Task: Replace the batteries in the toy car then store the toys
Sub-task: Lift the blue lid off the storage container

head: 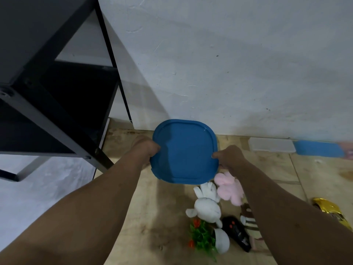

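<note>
The blue lid (184, 152) is held up off the floor between both hands, near the wall and just right of the black shelf unit; the left hand (146, 148) pinches its left edge and the right hand (228, 157) its right edge, each grip clenched on the rim with the thumb on top; whether a box hangs beneath the lid is hidden, so I cannot tell if this is a lid alone or a closed container. Held level and by opposite edges, it looks poised to be carried or lifted clear, which I judge belongs to the storing part of the task. The lid is a rounded square of smooth blue plastic with a raised ridge running inside its border and a faint sheen at the far corner; it looks light and a little flexible.

Below it on the tiled floor (152, 217) lie the toys, unstored: a pink plush (228, 190) just beside the right wrist, a white plush rabbit (207, 205), a toy plant (202, 236) with orange flowers in a white pot, and a black toy car (237, 233) touching a striped doll (250, 224) partly behind the right forearm; a gold object (330, 209) lies well apart at the right. Against the wall rest a clear box (271, 147) and another blue lid-like piece (317, 149).
</note>
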